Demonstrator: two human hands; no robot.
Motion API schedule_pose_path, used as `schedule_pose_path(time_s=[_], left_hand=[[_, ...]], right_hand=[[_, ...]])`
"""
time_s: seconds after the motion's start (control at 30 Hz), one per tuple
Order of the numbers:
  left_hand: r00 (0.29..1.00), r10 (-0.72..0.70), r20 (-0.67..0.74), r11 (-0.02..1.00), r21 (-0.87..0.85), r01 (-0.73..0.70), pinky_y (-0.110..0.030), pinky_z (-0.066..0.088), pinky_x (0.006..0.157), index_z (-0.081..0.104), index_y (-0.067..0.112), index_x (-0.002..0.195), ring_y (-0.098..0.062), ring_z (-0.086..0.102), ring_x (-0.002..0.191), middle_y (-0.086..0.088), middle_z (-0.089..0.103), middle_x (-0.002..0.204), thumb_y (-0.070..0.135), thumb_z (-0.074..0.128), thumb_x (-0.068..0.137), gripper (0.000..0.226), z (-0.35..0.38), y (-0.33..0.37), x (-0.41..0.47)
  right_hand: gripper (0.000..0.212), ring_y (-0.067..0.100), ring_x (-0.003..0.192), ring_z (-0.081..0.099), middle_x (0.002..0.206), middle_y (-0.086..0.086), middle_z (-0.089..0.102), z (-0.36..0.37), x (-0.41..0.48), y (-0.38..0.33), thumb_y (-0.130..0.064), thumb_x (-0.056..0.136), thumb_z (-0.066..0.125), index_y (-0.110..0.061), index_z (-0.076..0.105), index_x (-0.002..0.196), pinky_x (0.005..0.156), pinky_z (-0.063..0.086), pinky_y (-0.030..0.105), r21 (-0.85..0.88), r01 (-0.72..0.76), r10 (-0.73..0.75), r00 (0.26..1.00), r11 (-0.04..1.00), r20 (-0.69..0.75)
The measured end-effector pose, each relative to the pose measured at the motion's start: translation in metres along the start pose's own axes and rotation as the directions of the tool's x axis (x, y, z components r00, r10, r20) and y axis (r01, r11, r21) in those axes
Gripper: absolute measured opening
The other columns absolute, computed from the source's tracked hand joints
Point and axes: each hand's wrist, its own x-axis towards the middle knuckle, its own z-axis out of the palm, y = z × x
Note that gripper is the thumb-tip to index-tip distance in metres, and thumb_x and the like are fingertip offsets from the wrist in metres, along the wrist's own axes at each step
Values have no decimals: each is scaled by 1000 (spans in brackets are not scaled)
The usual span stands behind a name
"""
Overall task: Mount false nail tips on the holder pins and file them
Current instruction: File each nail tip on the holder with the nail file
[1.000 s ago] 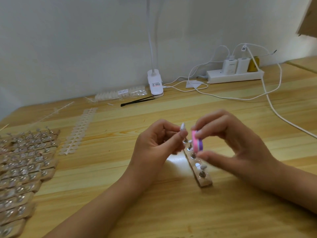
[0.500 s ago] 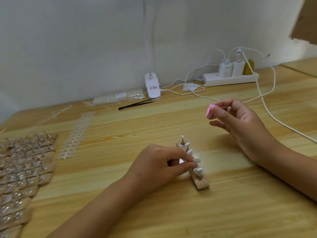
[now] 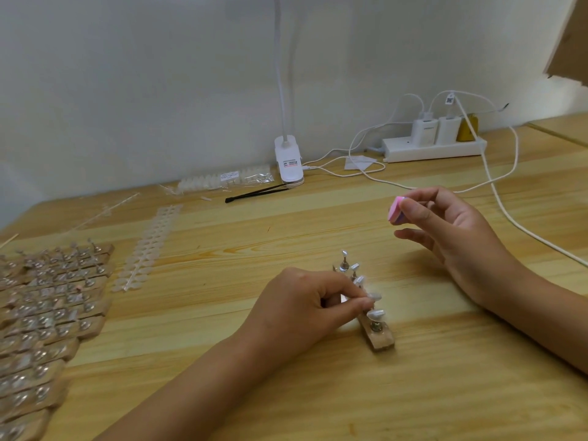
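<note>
Nail tip [image 3: 374,296], pale: sits on a middle pin of holder [image 3: 380,337], a wood strip lying centre-near on table [image 3: 254,237]; other pins also carry tips. Left hand [image 3: 305,308]: thumb and forefinger pinch this tip. Right hand [image 3: 458,237]: raised to the right and farther off, fingertips gripping pink-purple file [image 3: 395,211], well apart from holder. Advice: press tip straight down, seat it squarely, steady the strip before filing. Left edge: rows of spare holders [image 3: 47,307].

head cam | faces forward and down | close over wooden table [image 3: 350,396] | wall [image 3: 127,90] behind
</note>
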Motion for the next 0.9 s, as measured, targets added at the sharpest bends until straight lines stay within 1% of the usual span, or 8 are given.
schedule_pose_path(time_s=[0.17,0.27,0.37,0.47,0.6,0.67,0.8,0.9], left_hand=[[1000,11,16,999,48,-12,-17,34,50,73,20,79,-2,39,44,12,45,49,30,71,85,12,-11,-5,-2],[994,88,60,996,21,-89,-13,36,50,77,19,87,-1,44,44,13,49,51,28,73,86,10,-12,-2,-2],[992,111,60,994,15,-112,-19,37,48,79,21,96,-3,41,44,14,45,50,31,71,88,16,-8,2,-3],[995,86,45,995,43,-88,-22,37,48,79,26,97,-3,41,45,12,44,51,40,68,87,20,-3,4,-2],[995,87,52,983,155,-94,-14,33,51,75,33,91,9,44,50,9,49,53,56,63,82,28,1,10,-3],[996,85,37,978,187,-90,-15,33,50,70,33,87,7,44,52,8,49,54,58,61,81,27,5,13,-4],[971,239,0,922,313,-227,-10,28,50,69,27,84,-2,41,59,15,36,56,45,61,88,20,9,19,-3],[912,411,-17,851,365,-377,-13,32,54,73,18,87,-4,45,59,11,50,59,31,62,93,18,9,19,-3]], right_hand=[[32,9,88,65,86,-2,68,-2,1,1,-36,75,67,-15,63,98,77,57,21,7,5,-5,1000,1000,8],[32,9,89,65,86,-3,69,-2,1,1,-36,75,67,-16,63,99,76,56,21,5,5,-5,1000,1000,11],[32,9,89,65,86,-4,69,-2,1,2,-38,75,68,-16,63,98,75,56,20,-8,7,-7,1000,1000,24],[31,9,89,65,86,-4,69,-2,1,3,-36,77,67,-15,63,100,74,55,20,-29,8,-7,999,1000,37],[35,10,90,66,89,-4,70,-2,1,4,-37,78,68,-13,63,103,73,55,20,-61,11,-7,998,998,60],[36,9,90,66,89,-4,70,-1,0,4,-39,77,69,-14,63,102,74,55,20,-70,19,-14,997,997,70],[37,8,90,67,89,-4,71,0,-1,4,-41,75,69,-16,64,101,74,55,20,-87,37,-29,996,996,85],[38,7,89,68,90,-4,72,1,-2,4,-40,75,70,-15,64,102,73,55,19,-95,40,-32,996,995,87]])
